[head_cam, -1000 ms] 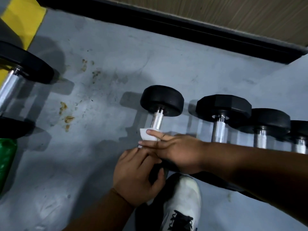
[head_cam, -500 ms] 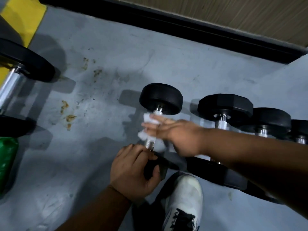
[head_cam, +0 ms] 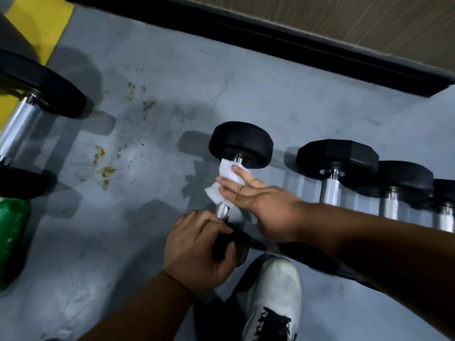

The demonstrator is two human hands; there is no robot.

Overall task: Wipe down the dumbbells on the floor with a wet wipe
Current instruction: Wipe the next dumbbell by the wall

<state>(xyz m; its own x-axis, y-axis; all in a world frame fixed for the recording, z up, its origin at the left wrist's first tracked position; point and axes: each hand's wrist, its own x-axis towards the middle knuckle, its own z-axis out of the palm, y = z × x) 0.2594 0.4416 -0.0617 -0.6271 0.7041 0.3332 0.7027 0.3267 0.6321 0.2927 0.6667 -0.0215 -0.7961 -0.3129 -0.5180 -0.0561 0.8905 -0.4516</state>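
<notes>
I see the dumbbell (head_cam: 240,146) lying on the grey floor (head_cam: 152,232), round black rubber heads on a knurled steel handle. A crumpled white wipe (head_cam: 226,179) is wrapped over the handle's far end, touching the far head. My right hand (head_cam: 268,205) presses it there with straight fingers; I cannot tell where the thumb lies. My left hand (head_cam: 197,249) is curled tight around the near head. Just to the right, three more dumbbells (head_cam: 337,156) sit in a row, the nearest with faceted heads. A scuffed white shoe (head_cam: 273,296) stands below. Rusty stains (head_cam: 103,166) speckle the floor towards a bigger dumbbell (head_cam: 37,84).
</notes>
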